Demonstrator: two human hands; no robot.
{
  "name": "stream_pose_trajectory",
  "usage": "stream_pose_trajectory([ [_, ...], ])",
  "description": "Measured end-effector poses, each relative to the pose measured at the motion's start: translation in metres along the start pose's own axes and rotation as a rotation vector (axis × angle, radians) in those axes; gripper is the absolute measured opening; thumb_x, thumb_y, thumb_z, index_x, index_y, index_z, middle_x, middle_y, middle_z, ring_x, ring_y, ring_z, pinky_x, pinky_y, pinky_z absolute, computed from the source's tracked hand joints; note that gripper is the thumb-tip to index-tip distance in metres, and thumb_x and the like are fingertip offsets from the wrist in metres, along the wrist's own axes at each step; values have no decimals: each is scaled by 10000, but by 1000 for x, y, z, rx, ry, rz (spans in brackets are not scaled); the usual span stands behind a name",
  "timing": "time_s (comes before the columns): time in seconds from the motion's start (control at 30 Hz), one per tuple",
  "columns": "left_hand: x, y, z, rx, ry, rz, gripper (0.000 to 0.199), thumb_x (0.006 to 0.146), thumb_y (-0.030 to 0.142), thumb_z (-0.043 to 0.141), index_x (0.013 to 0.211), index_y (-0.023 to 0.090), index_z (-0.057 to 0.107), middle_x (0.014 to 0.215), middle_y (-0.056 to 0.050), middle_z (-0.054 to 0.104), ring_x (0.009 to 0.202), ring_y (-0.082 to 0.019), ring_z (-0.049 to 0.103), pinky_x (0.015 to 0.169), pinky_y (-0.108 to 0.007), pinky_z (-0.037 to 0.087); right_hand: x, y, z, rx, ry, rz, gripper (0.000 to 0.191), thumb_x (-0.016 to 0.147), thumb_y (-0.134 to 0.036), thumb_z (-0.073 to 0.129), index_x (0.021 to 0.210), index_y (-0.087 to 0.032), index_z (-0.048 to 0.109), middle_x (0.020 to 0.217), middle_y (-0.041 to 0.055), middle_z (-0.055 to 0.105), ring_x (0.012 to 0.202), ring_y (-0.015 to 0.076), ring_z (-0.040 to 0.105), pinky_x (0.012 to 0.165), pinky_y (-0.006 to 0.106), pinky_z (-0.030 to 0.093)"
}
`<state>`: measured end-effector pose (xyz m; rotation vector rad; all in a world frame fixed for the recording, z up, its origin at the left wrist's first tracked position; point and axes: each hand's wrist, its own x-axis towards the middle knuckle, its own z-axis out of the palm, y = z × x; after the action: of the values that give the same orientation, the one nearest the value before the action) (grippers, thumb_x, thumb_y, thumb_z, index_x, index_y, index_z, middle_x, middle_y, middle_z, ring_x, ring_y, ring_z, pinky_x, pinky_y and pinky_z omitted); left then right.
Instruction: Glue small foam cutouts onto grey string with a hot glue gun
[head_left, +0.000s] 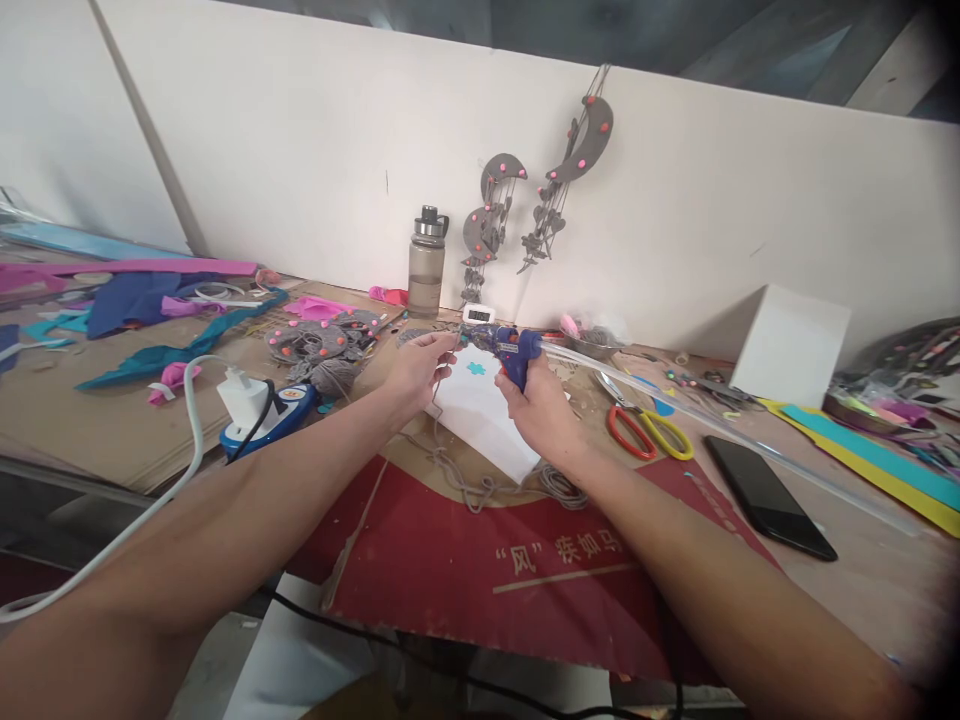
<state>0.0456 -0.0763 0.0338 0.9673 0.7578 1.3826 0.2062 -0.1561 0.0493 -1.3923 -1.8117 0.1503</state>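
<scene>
My right hand (541, 405) is wrapped round the handle of a blue glue gun (514, 348), whose nozzle points left. A long clear glue stick (645, 385) runs out of its back to the right. My left hand (421, 372) is pinched at the nozzle on a grey yarn (437, 410), which hangs down to the red board. A small teal piece shows at its fingertips, too small to make out. Below the gun, a teal flower shape (476, 369) lies on a white paper (487, 425).
Scissors (650, 432) and a black phone (769, 497) lie at the right. A bottle (426, 265) stands by the wall, where grey moon garlands (592, 140) hang. At the left are felt scraps (135, 300) and a power strip (281, 415) with a charger.
</scene>
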Motion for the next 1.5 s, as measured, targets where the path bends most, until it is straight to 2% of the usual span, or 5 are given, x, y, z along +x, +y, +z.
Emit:
stream_pose_trajectory([
  [0.13, 0, 0, 1, 7, 10, 18, 246, 571, 299, 769, 698, 150, 620, 768, -27, 624, 586, -68, 483, 488, -199, 313, 0, -1, 0, -28, 13, -21, 332, 855, -305, 442, 1160, -173, 430, 1071, 150, 599, 899, 261, 591, 774, 409, 457],
  [0.37, 0, 1, 1, 22, 0, 13, 239, 572, 305, 764, 695, 155, 624, 771, -27, 625, 592, -73, 486, 493, -205, 313, -2, -3, -1, -62, 3, 6, 358, 858, -302, 447, 1173, -134, 440, 1040, 164, 614, 919, 284, 586, 781, 416, 454],
  [1.3, -1, 3, 2, 79, 5, 52, 222, 576, 307, 750, 656, 158, 605, 718, -13, 600, 586, -72, 472, 507, -206, 323, -2, -4, -1, 22, 18, 4, 344, 838, -281, 460, 1163, -172, 434, 1027, 132, 620, 872, 253, 592, 786, 408, 458],
  [1.4, 1, 4, 0, 60, 39, 43, 233, 570, 302, 761, 662, 161, 600, 709, -10, 601, 584, -73, 479, 506, -210, 324, 0, -4, -4, 97, 10, 28, 322, 830, -301, 470, 1129, -183, 452, 1015, 117, 628, 792, 224, 599, 730, 385, 472],
  [1.5, 4, 6, -3, 31, 88, 45, 242, 565, 291, 768, 647, 166, 578, 667, 4, 577, 556, -69, 460, 487, -211, 307, 7, 4, -9, 206, 0, 131, 228, 802, -312, 477, 997, -197, 509, 947, 77, 655, 686, 182, 584, 627, 337, 467],
])
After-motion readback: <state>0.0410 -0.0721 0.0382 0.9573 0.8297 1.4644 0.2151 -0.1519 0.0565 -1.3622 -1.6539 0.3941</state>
